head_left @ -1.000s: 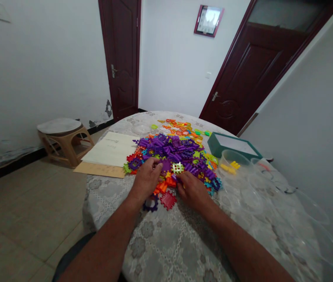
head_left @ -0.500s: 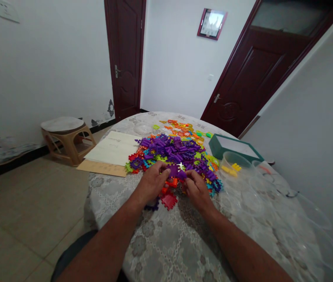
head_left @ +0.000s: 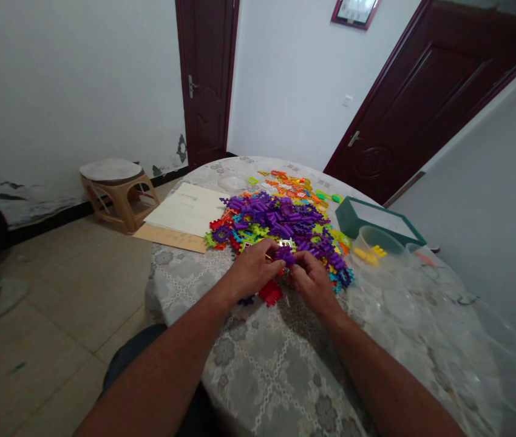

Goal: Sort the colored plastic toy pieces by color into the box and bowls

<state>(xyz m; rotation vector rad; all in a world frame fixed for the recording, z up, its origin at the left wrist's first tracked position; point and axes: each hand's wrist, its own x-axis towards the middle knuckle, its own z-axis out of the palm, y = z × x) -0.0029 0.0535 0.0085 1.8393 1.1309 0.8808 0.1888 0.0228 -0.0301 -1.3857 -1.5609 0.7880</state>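
Between my hands is a purple plastic building piece (head_left: 285,256), partly covered by fingers. My left hand (head_left: 258,266) pinches it from the left, and my right hand (head_left: 310,276) grips its right side. Just beyond my hands lies a heap of interlocking plastic pieces (head_left: 280,212), mostly purple on top, with green, blue, orange and red ones around. A red notched piece (head_left: 270,294) lies on the table below my left hand. Whether the held part is one piece or two joined ones is hidden by my fingers.
A cream paper sheet (head_left: 185,209) and a tan card strip (head_left: 171,237) lie at the left. To the right stand a green box (head_left: 379,220) and a clear tub (head_left: 380,246) with yellow pieces. Clear plastic containers (head_left: 394,306) spread along the right side.
The view has tilted down and turned slightly left. My hands have come closer together, and the purple piece between them is turned and more covered by my fingers.
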